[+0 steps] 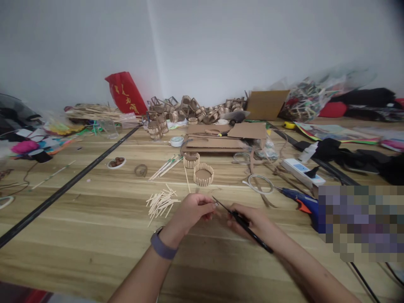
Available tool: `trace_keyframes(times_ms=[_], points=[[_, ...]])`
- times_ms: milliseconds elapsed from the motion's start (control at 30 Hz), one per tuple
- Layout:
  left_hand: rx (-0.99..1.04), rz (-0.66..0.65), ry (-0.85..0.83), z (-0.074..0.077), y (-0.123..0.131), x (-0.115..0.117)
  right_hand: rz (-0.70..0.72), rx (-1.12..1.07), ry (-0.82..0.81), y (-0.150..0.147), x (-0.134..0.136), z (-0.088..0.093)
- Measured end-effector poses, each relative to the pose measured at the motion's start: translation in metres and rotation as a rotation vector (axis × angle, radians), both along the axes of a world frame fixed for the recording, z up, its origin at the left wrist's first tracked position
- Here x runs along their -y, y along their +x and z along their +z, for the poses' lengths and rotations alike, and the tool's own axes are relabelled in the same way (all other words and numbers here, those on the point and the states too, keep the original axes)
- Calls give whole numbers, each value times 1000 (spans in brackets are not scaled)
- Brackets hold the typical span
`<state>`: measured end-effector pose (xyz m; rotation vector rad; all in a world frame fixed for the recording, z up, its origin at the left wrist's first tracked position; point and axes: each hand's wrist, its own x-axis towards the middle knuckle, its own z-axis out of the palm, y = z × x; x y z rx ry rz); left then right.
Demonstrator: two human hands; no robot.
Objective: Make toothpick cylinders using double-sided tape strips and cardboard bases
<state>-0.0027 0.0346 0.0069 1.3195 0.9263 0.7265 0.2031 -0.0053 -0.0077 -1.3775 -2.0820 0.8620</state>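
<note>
My left hand (195, 210) is closed in a pinch, thumb against fingers; what sits between them is too small to make out. Wrapped in my right hand (251, 221) is a long black tool (244, 224) with a thin pointed end, which reaches to the left fingertips. Its exact kind is unclear. Left of my left hand lies a loose pile of short wooden sticks (161, 204). One longer thin stick (188, 179) runs up from behind that hand. Just beyond are a round stick-walled basket (203, 182) with a brown base and a second basket (191, 165).
A glue gun (296, 198) lies right, beside a coil (260, 191) and a white power strip (303, 174). Cardboard sheets (216, 145) are stacked behind the baskets. Further back are several small stick baskets (202, 111). A bowl of brown nuts or beads (116, 167) sits left.
</note>
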Motion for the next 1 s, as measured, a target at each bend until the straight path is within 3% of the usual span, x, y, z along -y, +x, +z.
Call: trace_keyframes(times_ms=[333,1000], points=[[-13,-27,-39,-1,1,1,15,-34,-147,-3,1,2],[-51,-62,-64,0,-1,0,32,37,-133,0,1,2]])
